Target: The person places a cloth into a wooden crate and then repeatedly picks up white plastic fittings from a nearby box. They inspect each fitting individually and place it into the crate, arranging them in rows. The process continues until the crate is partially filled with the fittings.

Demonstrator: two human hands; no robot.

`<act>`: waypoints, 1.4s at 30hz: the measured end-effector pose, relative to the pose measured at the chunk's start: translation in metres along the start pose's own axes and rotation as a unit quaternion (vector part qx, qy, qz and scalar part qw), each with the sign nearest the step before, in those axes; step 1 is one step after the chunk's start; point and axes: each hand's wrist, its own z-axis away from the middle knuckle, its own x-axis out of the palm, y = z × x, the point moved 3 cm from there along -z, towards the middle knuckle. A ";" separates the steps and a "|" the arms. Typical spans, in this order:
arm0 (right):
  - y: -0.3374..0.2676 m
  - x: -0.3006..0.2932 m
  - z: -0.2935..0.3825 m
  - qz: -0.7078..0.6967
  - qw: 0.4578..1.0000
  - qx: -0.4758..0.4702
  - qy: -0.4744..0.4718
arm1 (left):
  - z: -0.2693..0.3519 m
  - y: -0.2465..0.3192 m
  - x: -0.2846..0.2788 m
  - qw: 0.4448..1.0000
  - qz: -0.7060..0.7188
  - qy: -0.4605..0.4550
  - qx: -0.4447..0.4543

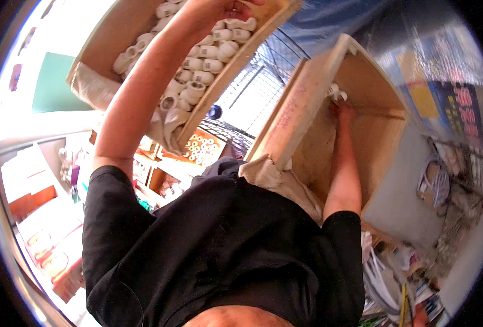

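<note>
My left hand [241, 8] is at the top edge of the view, partly cut off, above a wooden bin [225, 83] of white plastic pipe elbows [212, 65]. Its fingers look curled, and whether they hold anything is not clear. Down inside a second wooden box [372, 151], my right hand [343, 111] grips a few small white pipe fittings [337, 93] near the far inner corner. Light cloth [262, 171] drapes over this box's near edge. More cloth [169, 126] hangs at the near end of the left bin.
Wire mesh shelving [262, 81] shows between the two boxes. A lower box of small white rings [204, 149] stands beneath the left bin. Cartons [49, 245] are at left. On the right are a coiled cable [435, 180] and a printed poster [450, 110]; clutter lies at lower right.
</note>
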 end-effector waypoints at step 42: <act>-0.181 -0.058 0.132 -0.004 0.979 -0.193 -0.065 | -0.019 -0.016 -0.056 0.886 -0.446 0.123 0.033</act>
